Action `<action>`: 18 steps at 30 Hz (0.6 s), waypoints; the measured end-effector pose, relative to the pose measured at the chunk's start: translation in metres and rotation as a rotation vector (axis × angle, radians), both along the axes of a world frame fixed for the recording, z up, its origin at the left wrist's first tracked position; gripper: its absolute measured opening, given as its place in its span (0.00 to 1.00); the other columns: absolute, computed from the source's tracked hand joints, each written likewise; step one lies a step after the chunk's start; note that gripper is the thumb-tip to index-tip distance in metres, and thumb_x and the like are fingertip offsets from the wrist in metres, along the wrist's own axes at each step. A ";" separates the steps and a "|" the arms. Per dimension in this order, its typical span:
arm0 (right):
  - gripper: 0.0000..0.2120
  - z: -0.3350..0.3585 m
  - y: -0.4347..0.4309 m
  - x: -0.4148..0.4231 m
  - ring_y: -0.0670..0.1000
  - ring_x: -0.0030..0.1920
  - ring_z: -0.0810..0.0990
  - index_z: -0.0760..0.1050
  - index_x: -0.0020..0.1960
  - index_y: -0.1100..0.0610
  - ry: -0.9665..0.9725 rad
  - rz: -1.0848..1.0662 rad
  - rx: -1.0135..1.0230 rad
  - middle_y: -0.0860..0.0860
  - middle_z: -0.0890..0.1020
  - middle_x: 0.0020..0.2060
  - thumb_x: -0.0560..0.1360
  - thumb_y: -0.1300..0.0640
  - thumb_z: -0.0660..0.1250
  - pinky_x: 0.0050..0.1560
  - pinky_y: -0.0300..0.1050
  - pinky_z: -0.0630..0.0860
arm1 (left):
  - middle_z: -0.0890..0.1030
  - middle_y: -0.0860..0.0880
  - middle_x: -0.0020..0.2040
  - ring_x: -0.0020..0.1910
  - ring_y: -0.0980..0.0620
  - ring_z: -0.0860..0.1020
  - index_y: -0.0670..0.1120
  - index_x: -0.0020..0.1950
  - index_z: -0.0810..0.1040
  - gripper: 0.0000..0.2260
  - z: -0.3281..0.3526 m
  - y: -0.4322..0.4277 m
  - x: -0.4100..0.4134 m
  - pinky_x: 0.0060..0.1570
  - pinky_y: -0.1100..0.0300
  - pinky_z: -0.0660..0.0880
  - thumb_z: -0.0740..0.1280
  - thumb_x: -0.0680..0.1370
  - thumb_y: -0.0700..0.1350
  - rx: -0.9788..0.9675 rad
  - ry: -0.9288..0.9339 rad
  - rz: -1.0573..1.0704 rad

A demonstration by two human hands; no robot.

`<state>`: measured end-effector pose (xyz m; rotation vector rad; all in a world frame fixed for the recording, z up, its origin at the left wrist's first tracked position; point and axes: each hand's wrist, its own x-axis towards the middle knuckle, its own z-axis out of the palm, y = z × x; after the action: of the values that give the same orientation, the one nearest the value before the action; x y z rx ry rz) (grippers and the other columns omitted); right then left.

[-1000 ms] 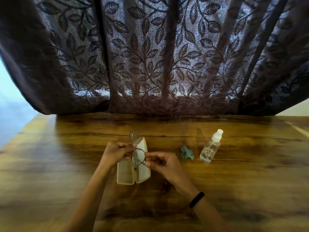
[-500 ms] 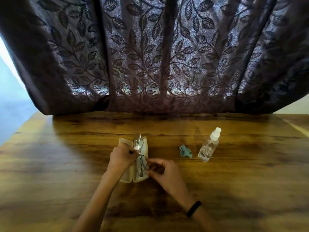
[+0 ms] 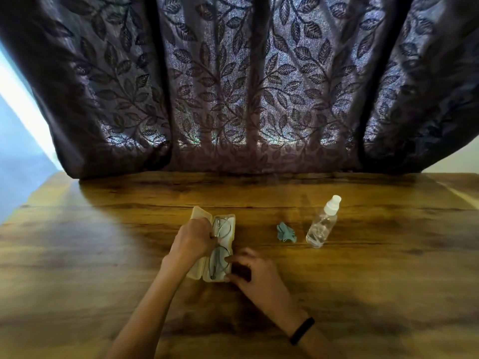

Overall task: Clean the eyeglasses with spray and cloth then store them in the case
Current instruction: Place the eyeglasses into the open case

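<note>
Left hand (image 3: 193, 239) covering the middle of the glasses (image 3: 219, 257) and part of the case (image 3: 199, 215), right hand (image 3: 255, 275) blurred, forearms cut off below

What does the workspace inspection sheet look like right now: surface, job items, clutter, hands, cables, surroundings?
Surface: wooden table, patches of light and shadow.
Job's things: eyeglasses lie folded in the open case; crumpled cloth and upright spray bottle sit apart to its right.
Clutter: nothing seen.
Hands: left hand pinches the eyeglasses mid-frame; right hand has fingertips at the case's near end, grip blurred; black wristband on its wrist.
Cables: nothing seen.
Surroundings: leaf-patterned curtain hangs behind the table.
</note>
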<state>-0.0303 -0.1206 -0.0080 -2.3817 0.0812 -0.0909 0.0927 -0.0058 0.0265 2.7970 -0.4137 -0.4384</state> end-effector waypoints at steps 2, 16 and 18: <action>0.18 0.000 0.000 0.000 0.42 0.62 0.69 0.73 0.62 0.47 -0.009 0.008 0.013 0.43 0.72 0.62 0.73 0.50 0.67 0.63 0.35 0.65 | 0.78 0.51 0.36 0.39 0.52 0.79 0.46 0.40 0.74 0.09 0.001 -0.001 0.001 0.34 0.63 0.72 0.67 0.74 0.51 0.017 0.000 -0.010; 0.15 0.000 -0.006 0.000 0.43 0.57 0.72 0.77 0.59 0.49 -0.021 0.041 -0.021 0.44 0.75 0.57 0.72 0.50 0.68 0.55 0.32 0.67 | 0.82 0.44 0.45 0.44 0.49 0.81 0.41 0.49 0.76 0.06 0.007 -0.012 -0.009 0.37 0.62 0.75 0.65 0.76 0.43 0.059 -0.114 0.009; 0.15 0.000 -0.008 0.001 0.43 0.57 0.72 0.77 0.58 0.48 -0.015 0.051 -0.037 0.44 0.75 0.57 0.72 0.49 0.68 0.55 0.34 0.69 | 0.83 0.44 0.46 0.45 0.48 0.81 0.41 0.50 0.76 0.06 0.008 -0.013 -0.012 0.40 0.60 0.79 0.65 0.77 0.42 0.050 -0.138 0.015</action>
<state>-0.0292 -0.1282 -0.0080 -2.4177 0.0112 -0.0871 0.0807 -0.0183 0.0350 2.8869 -0.4158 -0.2563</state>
